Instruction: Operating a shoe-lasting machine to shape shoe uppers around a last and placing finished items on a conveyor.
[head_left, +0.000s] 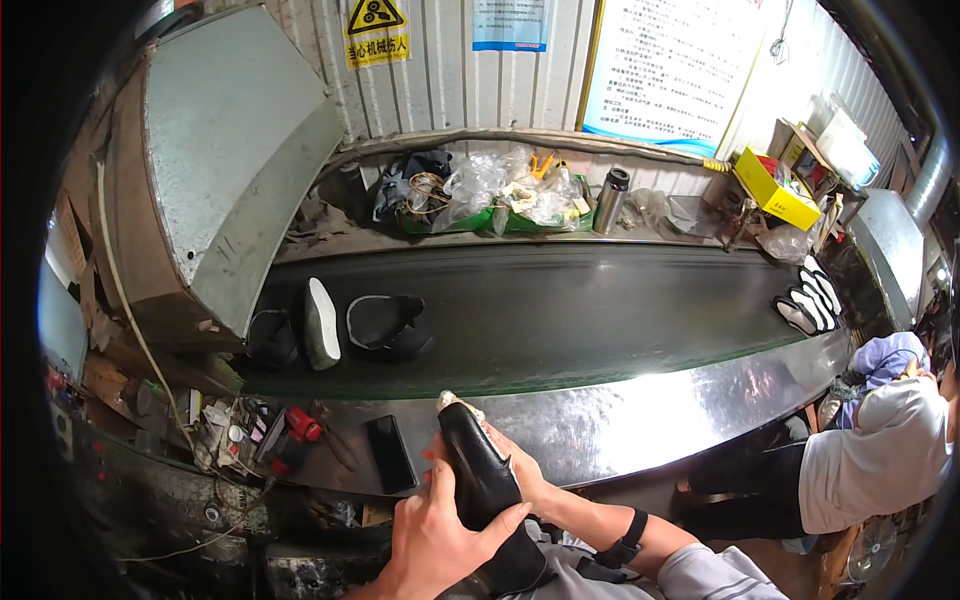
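Both my hands grip a glossy black shoe above the near edge of the bench, its toe pointing away from me. My left hand wraps the near left side, thumb lying across the black upper. From the right, my right hand curls around the shoe's side and underside, so some of its fingers are hidden. A bit of white shows at the toe tip; I cannot make out what it is. Beyond, on the dark belt, lie a shoe with a pale sole, a black shoe upper and another black piece.
A black phone and a red-handled tool rest on the metal ledge. Several white-soled shoes sit at the belt's right end. Behind are a steel flask and plastic bags. A co-worker is at right.
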